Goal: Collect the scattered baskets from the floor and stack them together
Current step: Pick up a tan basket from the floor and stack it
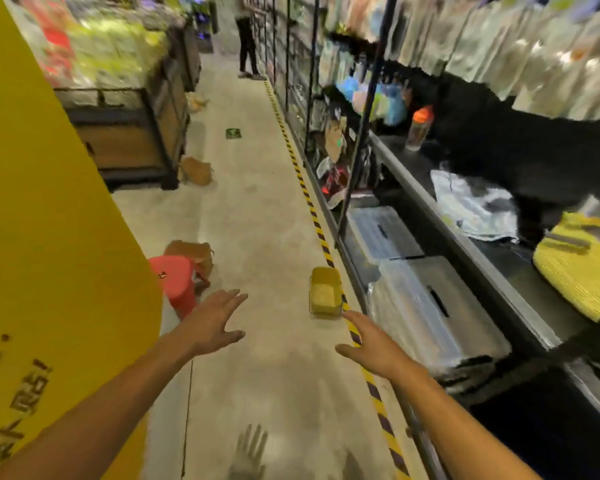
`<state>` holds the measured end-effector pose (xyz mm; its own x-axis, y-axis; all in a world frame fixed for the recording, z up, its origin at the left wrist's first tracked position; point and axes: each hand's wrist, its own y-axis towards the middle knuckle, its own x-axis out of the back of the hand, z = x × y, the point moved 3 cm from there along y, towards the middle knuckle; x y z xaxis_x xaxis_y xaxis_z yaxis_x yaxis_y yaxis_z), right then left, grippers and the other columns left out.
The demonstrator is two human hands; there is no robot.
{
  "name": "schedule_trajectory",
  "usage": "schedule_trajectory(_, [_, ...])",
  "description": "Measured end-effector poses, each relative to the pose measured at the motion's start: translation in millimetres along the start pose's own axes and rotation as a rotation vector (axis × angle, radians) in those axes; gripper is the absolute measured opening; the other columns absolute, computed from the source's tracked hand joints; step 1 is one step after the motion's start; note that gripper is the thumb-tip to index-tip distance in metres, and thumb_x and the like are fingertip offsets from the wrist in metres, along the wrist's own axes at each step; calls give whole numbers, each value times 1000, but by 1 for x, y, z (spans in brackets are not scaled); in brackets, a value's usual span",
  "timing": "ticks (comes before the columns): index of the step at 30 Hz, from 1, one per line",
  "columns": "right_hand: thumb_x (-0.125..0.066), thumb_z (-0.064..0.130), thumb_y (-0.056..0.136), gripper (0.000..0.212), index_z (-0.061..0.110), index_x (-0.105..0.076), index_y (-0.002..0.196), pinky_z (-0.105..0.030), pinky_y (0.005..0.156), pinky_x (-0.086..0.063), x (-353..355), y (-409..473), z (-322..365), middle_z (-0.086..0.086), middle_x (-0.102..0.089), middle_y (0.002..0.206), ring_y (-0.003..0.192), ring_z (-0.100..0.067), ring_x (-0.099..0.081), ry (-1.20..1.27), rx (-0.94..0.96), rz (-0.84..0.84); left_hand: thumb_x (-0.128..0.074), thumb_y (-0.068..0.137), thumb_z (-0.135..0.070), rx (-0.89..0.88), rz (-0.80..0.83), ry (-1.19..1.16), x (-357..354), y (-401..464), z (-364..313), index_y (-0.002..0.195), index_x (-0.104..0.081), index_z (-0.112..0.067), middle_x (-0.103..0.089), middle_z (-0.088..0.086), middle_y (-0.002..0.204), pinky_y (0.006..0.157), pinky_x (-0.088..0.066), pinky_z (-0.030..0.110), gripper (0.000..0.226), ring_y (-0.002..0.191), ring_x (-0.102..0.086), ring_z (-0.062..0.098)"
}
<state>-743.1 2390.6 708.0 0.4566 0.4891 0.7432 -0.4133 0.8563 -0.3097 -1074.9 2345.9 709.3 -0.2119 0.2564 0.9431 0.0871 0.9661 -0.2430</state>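
Observation:
A small yellow-tan basket (324, 292) stands upright on the aisle floor beside the striped tape line. A brown basket (193, 255) lies behind a red stool on the left. Another brown basket (196, 170) rests farther up by the wooden display, and a blurred one (197, 101) lies beyond it. My left hand (213, 322) is stretched forward, fingers apart, holding nothing. My right hand (371, 342) is also open and empty, just short of the yellow-tan basket.
A red plastic stool (175, 284) stands by a yellow pillar (49, 237) on the left. Shelves with clear storage boxes (430, 306) line the right side. A wooden produce display (132, 133) stands at left. A person (247, 39) stands far down the aisle.

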Motion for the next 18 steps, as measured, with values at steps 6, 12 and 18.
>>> schedule_trajectory(6, [-74,36,91,78,25,-32,156,-29,115,-34,3,103,93,1,-34,161,145,-18,-38,-90,110,48,-66,92,-54,150,-55,-91,54,9,104,160,-23,-29,-20,-4,169,123,-28,41,84,154,-21,21])
schedule_trajectory(12, [-70,40,93,76,27,-32,157,-29,118,-29,3,176,144,4,-30,163,149,-15,-31,-118,157,79,-65,92,-57,216,-70,-84,83,40,158,163,-15,-28,-11,-3,171,126,-21,40,91,156,-13,20])
schedule_trajectory(18, [-70,42,93,77,27,-31,157,-30,118,-30,16,253,154,5,-30,164,149,-15,-32,-144,163,108,-65,89,-60,184,-68,-103,94,107,196,160,-23,-32,-18,-7,169,124,-25,43,87,154,-19,19])
